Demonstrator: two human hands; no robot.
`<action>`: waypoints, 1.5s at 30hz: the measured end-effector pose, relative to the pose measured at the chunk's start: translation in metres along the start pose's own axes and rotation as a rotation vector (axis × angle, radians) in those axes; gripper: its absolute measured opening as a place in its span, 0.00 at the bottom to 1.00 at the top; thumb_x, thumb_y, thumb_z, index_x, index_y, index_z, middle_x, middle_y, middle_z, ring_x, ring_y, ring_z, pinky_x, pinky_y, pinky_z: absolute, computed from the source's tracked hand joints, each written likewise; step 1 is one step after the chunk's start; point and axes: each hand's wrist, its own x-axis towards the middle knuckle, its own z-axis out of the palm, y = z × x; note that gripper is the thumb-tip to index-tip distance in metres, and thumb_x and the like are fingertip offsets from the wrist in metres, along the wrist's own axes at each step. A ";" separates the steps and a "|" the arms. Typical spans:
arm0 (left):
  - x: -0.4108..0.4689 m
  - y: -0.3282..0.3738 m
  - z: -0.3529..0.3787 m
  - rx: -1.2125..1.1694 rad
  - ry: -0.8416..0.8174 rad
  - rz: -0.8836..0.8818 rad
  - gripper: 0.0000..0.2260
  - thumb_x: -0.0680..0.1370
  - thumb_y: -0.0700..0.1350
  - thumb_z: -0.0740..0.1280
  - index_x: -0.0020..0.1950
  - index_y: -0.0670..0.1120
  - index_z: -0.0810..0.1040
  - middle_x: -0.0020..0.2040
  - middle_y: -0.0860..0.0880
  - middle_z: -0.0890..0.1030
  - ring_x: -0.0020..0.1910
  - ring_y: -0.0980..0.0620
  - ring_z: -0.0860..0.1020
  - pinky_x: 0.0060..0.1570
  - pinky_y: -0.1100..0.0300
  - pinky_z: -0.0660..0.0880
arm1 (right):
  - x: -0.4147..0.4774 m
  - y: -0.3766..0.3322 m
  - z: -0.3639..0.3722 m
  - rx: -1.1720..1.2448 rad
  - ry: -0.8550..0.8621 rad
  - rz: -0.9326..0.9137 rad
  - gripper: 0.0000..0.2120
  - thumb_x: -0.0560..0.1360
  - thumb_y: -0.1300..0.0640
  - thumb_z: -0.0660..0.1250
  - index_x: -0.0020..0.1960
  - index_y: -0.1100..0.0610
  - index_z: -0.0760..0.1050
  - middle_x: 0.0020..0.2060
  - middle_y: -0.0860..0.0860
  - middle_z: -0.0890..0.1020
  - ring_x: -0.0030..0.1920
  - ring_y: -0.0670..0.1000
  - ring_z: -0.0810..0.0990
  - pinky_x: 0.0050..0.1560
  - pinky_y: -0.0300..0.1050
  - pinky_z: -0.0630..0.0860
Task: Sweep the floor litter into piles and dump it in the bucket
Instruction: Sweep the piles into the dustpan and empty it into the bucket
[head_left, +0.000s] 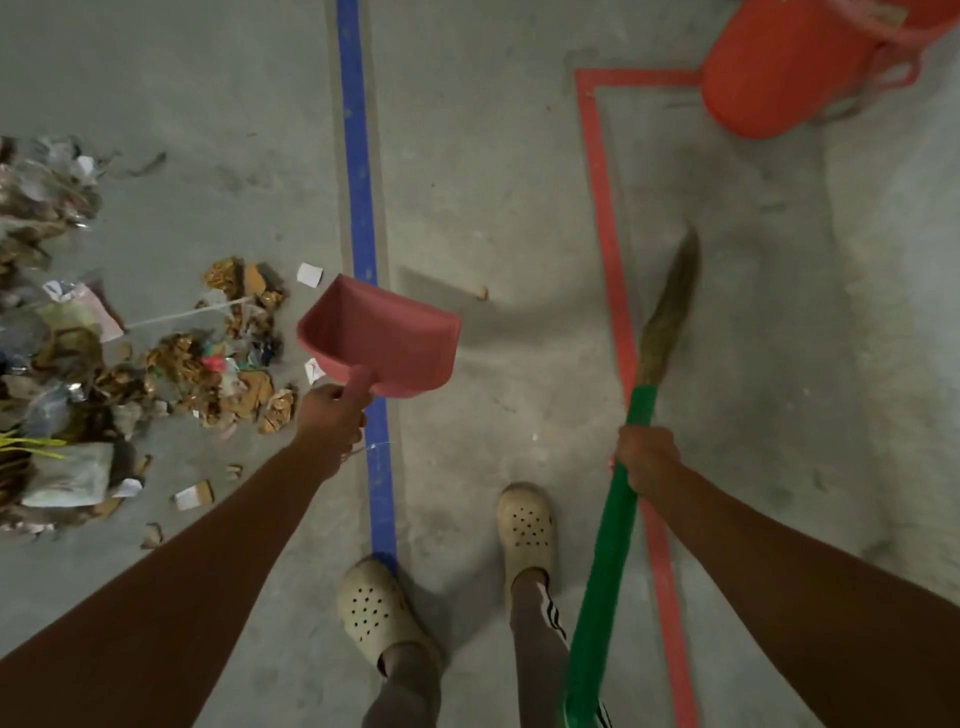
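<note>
My left hand (332, 413) grips the handle of a pink dustpan (382, 340), held above the floor with nothing visible in its tray. My right hand (647, 457) grips the green handle of a broom (605, 561), whose brown bristles (670, 306) point forward over the floor. A big pile of litter (156, 364), made of paper scraps, wrappers and dry leaves, lies on the concrete to the left. The orange bucket (789, 67) stands at the top right, partly cut off by the frame edge.
A blue tape line (361, 208) runs up the concrete floor and a red tape outline (605, 218) marks the area by the bucket. One small scrap (482, 292) lies between them. My feet in beige clogs (524, 525) stand at the bottom centre.
</note>
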 end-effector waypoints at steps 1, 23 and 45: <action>0.000 -0.005 0.004 0.009 0.005 -0.017 0.24 0.77 0.62 0.69 0.45 0.39 0.80 0.32 0.44 0.76 0.21 0.54 0.68 0.18 0.64 0.63 | 0.004 0.001 0.007 -0.017 0.008 0.016 0.13 0.79 0.61 0.65 0.56 0.71 0.76 0.37 0.60 0.80 0.33 0.57 0.82 0.41 0.50 0.83; -0.058 -0.130 -0.119 -0.275 0.433 -0.206 0.14 0.78 0.48 0.71 0.53 0.37 0.79 0.35 0.42 0.78 0.28 0.49 0.72 0.23 0.62 0.66 | -0.099 -0.054 0.103 -0.526 -0.203 -0.649 0.11 0.81 0.53 0.63 0.52 0.62 0.76 0.37 0.56 0.82 0.32 0.53 0.80 0.32 0.45 0.78; -0.127 -0.274 -0.222 -0.398 0.589 -0.322 0.23 0.77 0.60 0.70 0.43 0.38 0.77 0.33 0.41 0.80 0.28 0.47 0.75 0.27 0.59 0.70 | -0.281 0.020 0.254 -0.953 -0.255 -1.161 0.17 0.81 0.49 0.62 0.66 0.57 0.71 0.52 0.59 0.82 0.53 0.61 0.82 0.49 0.50 0.77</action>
